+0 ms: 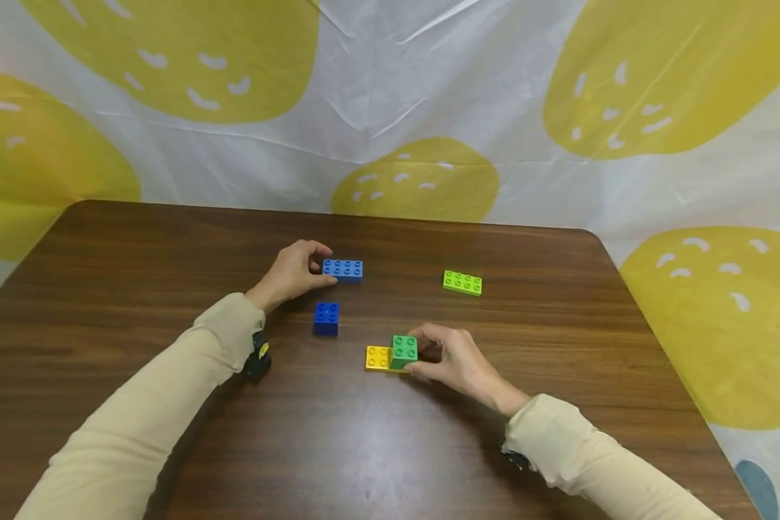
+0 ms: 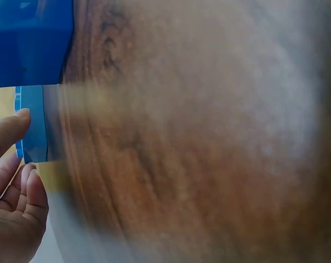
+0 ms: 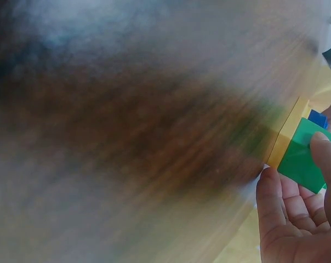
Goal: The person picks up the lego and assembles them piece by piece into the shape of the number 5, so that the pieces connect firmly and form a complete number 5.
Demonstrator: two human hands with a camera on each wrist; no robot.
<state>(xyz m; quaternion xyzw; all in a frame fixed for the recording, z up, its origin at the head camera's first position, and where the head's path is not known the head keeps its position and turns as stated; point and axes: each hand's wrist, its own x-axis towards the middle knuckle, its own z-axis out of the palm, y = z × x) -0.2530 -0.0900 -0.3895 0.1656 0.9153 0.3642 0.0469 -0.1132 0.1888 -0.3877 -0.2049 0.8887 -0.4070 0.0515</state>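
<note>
My left hand pinches the left end of a light blue eight-stud toy brick, thumb at its near side and fingers behind. In the left wrist view the thumb lies over that brick. My right hand holds a green four-stud brick between thumb and fingers. The green brick sits over the right part of a thin yellow plate brick; the right wrist view shows its side against the yellow edge. Whether their studs are fully pressed together I cannot tell.
A dark blue four-stud brick stands between the hands, nearer the left. To the right at the back lies a lime green plate brick. Everything rests on a brown wooden table, with a patterned cloth hanging behind it.
</note>
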